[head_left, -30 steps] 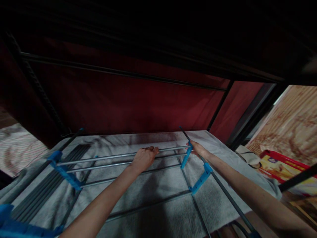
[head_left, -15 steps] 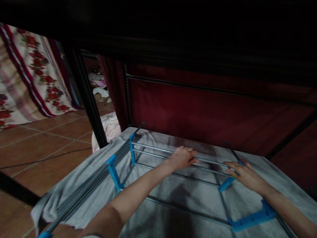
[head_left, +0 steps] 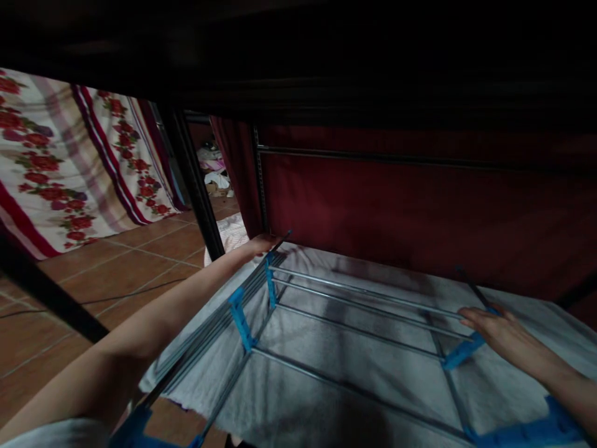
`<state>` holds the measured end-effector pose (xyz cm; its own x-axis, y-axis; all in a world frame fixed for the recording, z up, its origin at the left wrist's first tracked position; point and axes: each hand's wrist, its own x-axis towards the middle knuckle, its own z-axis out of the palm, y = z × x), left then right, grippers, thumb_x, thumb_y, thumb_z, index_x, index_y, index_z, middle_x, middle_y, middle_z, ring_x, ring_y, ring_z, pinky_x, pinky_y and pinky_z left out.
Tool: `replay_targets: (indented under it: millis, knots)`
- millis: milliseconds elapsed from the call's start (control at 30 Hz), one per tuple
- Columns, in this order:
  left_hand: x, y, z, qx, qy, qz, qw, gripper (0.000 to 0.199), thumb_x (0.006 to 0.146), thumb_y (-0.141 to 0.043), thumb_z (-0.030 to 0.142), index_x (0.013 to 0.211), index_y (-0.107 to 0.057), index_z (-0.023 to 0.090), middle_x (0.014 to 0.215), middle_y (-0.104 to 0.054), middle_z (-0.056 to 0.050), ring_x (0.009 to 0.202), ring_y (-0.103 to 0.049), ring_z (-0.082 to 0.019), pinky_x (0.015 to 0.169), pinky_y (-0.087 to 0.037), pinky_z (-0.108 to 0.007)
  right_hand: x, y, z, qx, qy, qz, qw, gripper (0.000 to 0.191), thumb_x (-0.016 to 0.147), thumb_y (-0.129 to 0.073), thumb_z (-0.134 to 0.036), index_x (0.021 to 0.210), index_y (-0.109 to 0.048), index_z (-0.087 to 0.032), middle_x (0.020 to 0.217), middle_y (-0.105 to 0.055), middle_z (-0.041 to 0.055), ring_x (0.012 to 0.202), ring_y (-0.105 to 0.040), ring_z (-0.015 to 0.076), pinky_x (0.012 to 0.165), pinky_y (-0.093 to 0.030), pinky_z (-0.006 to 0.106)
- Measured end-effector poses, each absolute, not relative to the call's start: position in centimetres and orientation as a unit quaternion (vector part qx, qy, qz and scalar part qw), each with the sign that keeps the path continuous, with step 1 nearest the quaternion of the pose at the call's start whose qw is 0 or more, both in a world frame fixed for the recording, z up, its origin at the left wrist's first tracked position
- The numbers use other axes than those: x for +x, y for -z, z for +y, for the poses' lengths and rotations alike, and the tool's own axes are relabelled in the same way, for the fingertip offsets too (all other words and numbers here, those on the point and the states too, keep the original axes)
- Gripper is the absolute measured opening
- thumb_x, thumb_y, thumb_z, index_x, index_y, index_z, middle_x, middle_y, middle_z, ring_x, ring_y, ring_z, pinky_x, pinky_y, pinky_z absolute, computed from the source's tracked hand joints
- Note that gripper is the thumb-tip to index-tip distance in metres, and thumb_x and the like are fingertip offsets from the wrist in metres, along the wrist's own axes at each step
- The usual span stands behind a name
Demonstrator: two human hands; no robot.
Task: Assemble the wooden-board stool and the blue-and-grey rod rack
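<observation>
A rack of grey metal tubes (head_left: 354,389) with blue plastic joints lies on a light grey blanket (head_left: 345,348). My left hand (head_left: 265,244) is at the rack's far left corner, beside the dark rod with a blue tip; its fingers are partly hidden and their grip is unclear. On the right, my right hand (head_left: 485,320) has its fingers over the end of the upper tubes, by a blue joint (head_left: 464,352). Several thin tubes (head_left: 209,330) run bundled along the rack's left side.
A black metal frame (head_left: 198,186) stands left, with a dark surface low overhead. A dark red curtain (head_left: 373,211) hangs behind. Beyond are a floral cloth (head_left: 93,162), a tiled floor (head_left: 140,267) with a cable, and a heap of items (head_left: 217,177).
My left hand has moved from the middle tubes to the far left corner. My right hand stays at the right joint. The view has shifted left, so the scene sits further right.
</observation>
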<state>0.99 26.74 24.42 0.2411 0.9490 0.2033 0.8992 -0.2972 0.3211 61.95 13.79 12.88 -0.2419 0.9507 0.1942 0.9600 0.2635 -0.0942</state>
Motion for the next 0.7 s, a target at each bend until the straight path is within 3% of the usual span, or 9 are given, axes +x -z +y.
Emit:
replay_targets:
  millis: [100, 233, 400, 467, 600, 700]
  knots:
    - [-2.2, -21.8, 24.4, 0.761, -0.202, 0.577, 0.216, 0.043, 0.1, -0.025, 0.026, 0.123, -0.056, 0.007, 0.103, -0.072, -0.012, 0.088, -0.067, -0.015, 0.074, -0.051, -0.025, 63.1, -11.8, 14.0, -0.594, 0.022, -0.794, 0.129, 0.034, 0.087, -0.045, -0.045, 0.112, -0.067, -0.035, 0.118, -0.069, 0.01, 0.118, -0.059, 0.0288, 0.113, -0.026, 0.049]
    - [-4.2, -20.4, 24.0, 0.763, -0.185, 0.519, 0.339, 0.047, 0.091, -0.04, 0.017, 0.137, -0.044, 0.013, 0.121, -0.066, -0.012, 0.1, -0.066, -0.014, 0.075, -0.051, -0.022, 63.9, -11.1, 14.2, -0.61, 0.039, -0.781, 0.131, 0.038, 0.084, -0.046, -0.049, 0.109, -0.07, -0.034, 0.118, -0.069, 0.0112, 0.114, -0.061, 0.0308, 0.112, -0.028, 0.049]
    - [-3.9, -21.4, 26.2, 0.832, -0.136, 0.475, 0.254, 0.079, 0.073, -0.06, 0.019, 0.146, -0.031, 0.013, 0.114, -0.067, -0.011, 0.097, -0.064, -0.018, 0.079, -0.05, -0.025, 64.2, -11.0, 14.6, -0.612, 0.039, -0.783, 0.106, 0.037, 0.084, -0.045, -0.049, 0.108, -0.07, -0.036, 0.115, -0.071, 0.0092, 0.111, -0.063, 0.0304, 0.112, -0.027, 0.05]
    - [-3.4, -21.6, 27.0, 0.859, -0.113, 0.459, 0.199, 0.082, 0.067, -0.063, 0.02, 0.144, -0.037, 0.014, 0.114, -0.067, -0.009, 0.1, -0.062, -0.019, 0.083, -0.047, -0.025, 64.3, -10.9, 14.7, -0.612, 0.038, -0.783, 0.107, 0.036, 0.083, -0.045, -0.048, 0.106, -0.071, -0.036, 0.114, -0.071, 0.0092, 0.108, -0.065, 0.0305, 0.112, -0.029, 0.051]
    - [-2.6, -21.2, 27.6, 0.857, -0.007, 0.483, 0.181, 0.048, 0.064, -0.06, 0.02, 0.112, -0.068, 0.017, 0.094, -0.071, -0.001, 0.082, -0.061, -0.016, 0.07, -0.044, -0.019, 64.8, -10.4, 14.9, -0.61, 0.05, -0.782, 0.118, 0.038, 0.077, -0.046, -0.048, 0.099, -0.073, -0.032, 0.108, -0.073, 0.0128, 0.104, -0.066, 0.0332, 0.107, -0.035, 0.053]
    - [-2.5, -20.6, 27.9, 0.846, 0.009, 0.511, 0.154, 0.024, 0.069, -0.058, 0.026, 0.084, -0.073, 0.015, 0.067, -0.063, 0.002, 0.064, -0.053, -0.012, 0.059, -0.037, -0.019, 65.1, -10.0, 14.9, -0.605, 0.065, -0.783, 0.126, 0.039, 0.078, -0.045, -0.045, 0.102, -0.073, -0.031, 0.11, -0.072, 0.014, 0.104, -0.066, 0.0325, 0.107, -0.036, 0.052]
